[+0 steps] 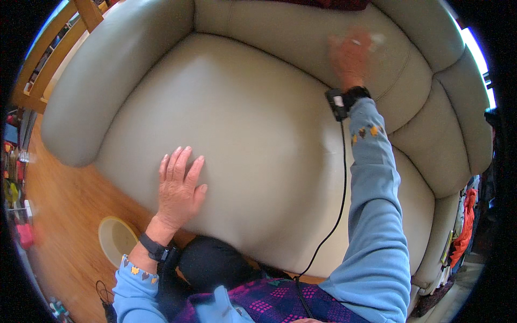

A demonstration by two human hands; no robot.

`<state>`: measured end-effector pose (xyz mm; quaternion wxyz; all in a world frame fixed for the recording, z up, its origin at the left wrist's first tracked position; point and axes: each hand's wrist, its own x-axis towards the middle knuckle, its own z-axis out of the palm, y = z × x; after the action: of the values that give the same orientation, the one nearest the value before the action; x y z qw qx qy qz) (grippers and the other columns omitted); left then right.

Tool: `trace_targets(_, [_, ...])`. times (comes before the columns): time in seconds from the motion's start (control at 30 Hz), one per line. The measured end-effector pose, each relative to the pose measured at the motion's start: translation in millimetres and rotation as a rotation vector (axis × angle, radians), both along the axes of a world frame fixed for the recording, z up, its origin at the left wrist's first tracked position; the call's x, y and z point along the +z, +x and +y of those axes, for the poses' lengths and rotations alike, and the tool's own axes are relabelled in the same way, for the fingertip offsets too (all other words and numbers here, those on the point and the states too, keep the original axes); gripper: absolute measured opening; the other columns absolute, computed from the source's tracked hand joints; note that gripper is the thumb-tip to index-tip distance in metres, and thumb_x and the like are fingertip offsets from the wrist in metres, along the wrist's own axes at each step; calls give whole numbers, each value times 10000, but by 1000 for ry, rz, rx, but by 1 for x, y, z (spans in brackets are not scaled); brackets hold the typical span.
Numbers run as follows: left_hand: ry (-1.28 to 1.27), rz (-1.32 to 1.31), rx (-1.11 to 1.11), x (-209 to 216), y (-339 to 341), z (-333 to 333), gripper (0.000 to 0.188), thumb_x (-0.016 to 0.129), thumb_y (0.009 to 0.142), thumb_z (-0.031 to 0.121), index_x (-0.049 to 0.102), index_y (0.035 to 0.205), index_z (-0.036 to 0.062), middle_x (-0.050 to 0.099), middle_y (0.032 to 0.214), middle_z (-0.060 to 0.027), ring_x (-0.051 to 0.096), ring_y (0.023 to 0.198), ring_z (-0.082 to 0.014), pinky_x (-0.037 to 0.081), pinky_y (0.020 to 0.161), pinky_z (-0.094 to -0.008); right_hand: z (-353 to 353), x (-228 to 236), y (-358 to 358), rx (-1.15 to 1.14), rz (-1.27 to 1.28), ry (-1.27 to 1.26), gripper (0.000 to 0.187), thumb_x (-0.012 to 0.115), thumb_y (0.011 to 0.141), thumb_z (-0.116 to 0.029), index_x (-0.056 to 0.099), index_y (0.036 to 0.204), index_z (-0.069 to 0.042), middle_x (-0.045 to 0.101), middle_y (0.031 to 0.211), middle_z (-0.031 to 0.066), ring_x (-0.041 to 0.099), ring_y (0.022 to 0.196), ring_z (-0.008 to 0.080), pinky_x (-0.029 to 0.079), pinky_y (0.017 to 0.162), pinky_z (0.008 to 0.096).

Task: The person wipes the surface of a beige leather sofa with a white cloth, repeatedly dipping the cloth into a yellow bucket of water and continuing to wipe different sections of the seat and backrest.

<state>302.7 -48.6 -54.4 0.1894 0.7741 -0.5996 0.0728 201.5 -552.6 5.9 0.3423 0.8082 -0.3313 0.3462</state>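
Note:
My left hand (180,185) lies flat with its fingers stretched out on the front part of the beige leather sofa seat (231,118). It holds nothing, and a black band is round its wrist. Farther off to the right, my right hand (350,54) is against the sofa's backrest (280,37), smeared by motion. A small white thing (377,40), soft-looking and blurred, shows at its fingers; its kind is too unclear to tell. On the right wrist sits a black device (337,104), from which a black cable (342,199) runs down across the seat to my body.
A padded armrest (81,102) closes the sofa's left end. On the wooden floor (70,199) a pale round bin (116,237) stands beside my left forearm. A wooden chair or rack (48,59) is at the far left. Clothes (466,226) are piled past the right end.

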Motion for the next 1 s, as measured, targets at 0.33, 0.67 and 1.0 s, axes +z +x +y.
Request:
trace_targets(0.33, [35,17,14,0,14,5,539,537,892,323,494,1386,113,408,1475,-161,368,1382,-353,246,1153,-523,64,-32,127,301,645,-88,666,497,968,-450,350,1500,-79,201,1622,60,180,1489,226,164,1200,475])
trace_targets(0.67, [-7,15,-1,1,10,5,528,533,895,331,508,1378,119,419,1471,-149,371,1379,-347,245,1152,-515,42,-24,13,197,932,-78,724,487,958,-495,291,1530,-97,177,1632,19,175,1490,192,155,1217,413])
trace_targets(1.0, [-23,10,1,0,12,7,554,584,857,281,500,1381,122,407,1476,-139,366,1380,-337,247,1152,-510,46,-16,-57,75,974,12,735,528,929,-506,335,1514,-104,205,1624,20,218,1473,189,199,1193,423])
